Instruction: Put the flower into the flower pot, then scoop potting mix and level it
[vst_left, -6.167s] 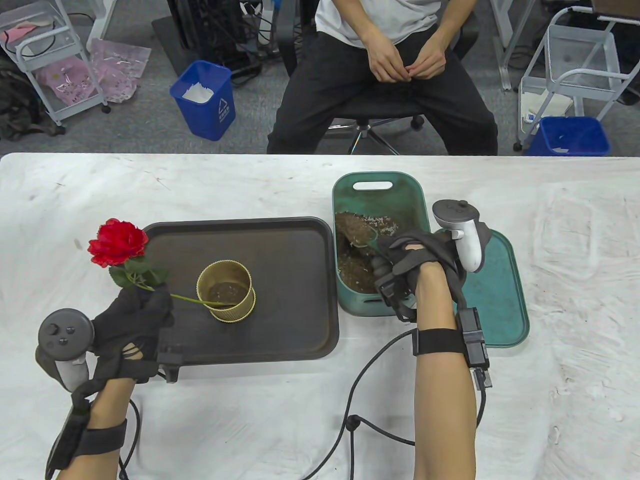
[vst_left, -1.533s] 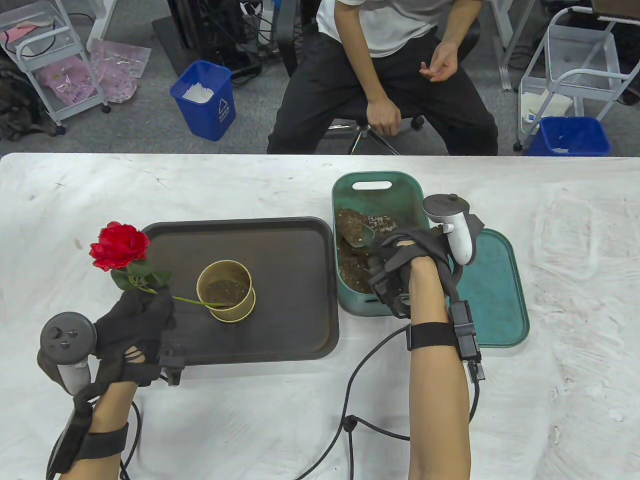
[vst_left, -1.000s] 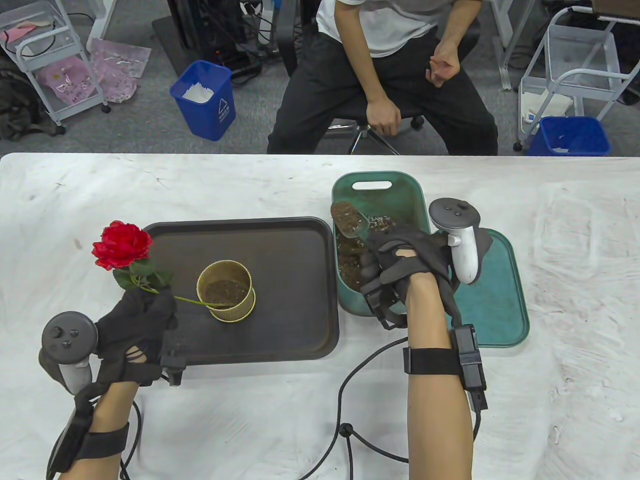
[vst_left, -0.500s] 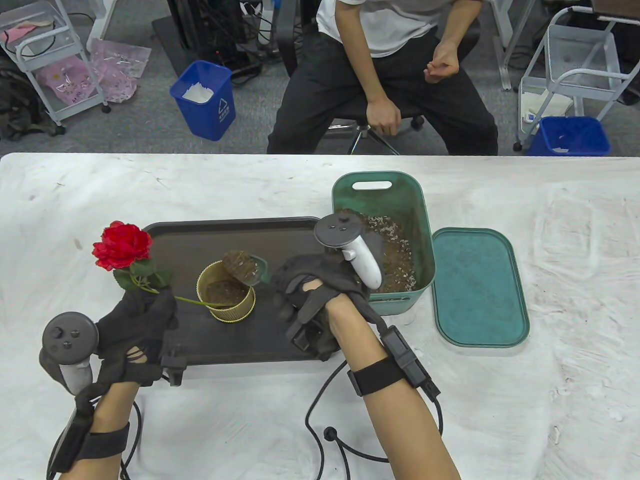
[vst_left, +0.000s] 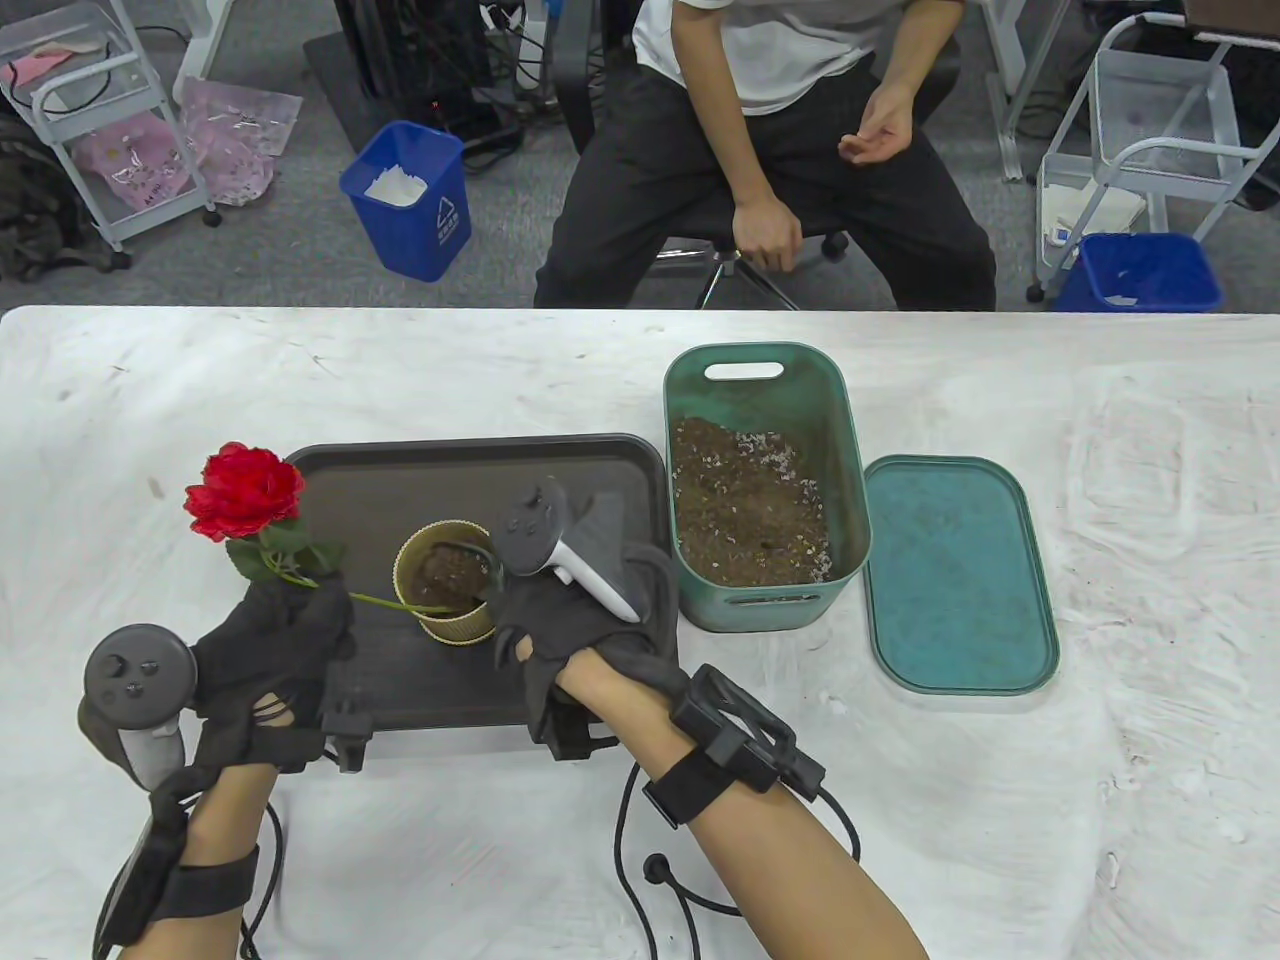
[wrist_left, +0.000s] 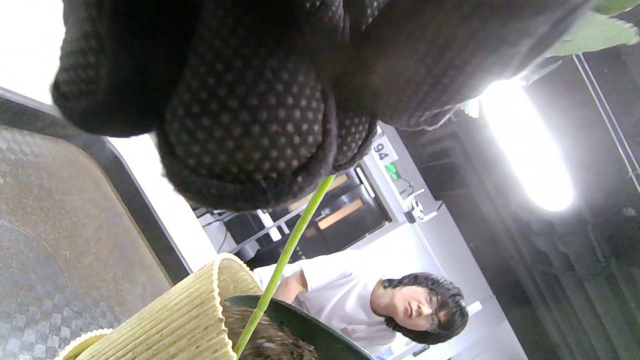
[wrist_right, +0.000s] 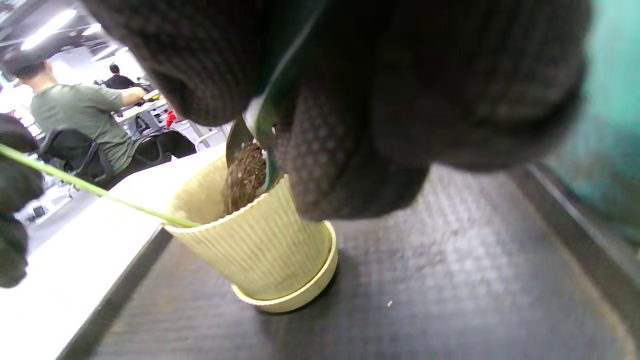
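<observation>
A red flower (vst_left: 243, 491) leans left of a ribbed yellow pot (vst_left: 450, 627), its green stem (vst_left: 385, 601) running down into the pot. My left hand (vst_left: 285, 610) grips the stem just below the leaves. My right hand (vst_left: 540, 620) holds a green scoop (wrist_right: 260, 125) tipped over the pot's right rim. Brown potting mix (wrist_right: 245, 180) slides from the scoop into the pot (wrist_right: 250, 250). In the table view the right hand and its tracker hide the scoop. In the left wrist view the stem (wrist_left: 285, 255) passes from my fingers (wrist_left: 250, 110) into the pot (wrist_left: 175, 320).
The pot stands on a dark tray (vst_left: 420, 480). To its right stands a green bin (vst_left: 760, 355) of potting mix, with its lid (vst_left: 960, 575) flat on the white tablecloth beside it. A person sits beyond the table's far edge. A cable trails from my right wrist.
My right hand lifted a loaded scoop out of the green bin, carried it left to the pot and tipped it there. The left hand and flower have barely moved.
</observation>
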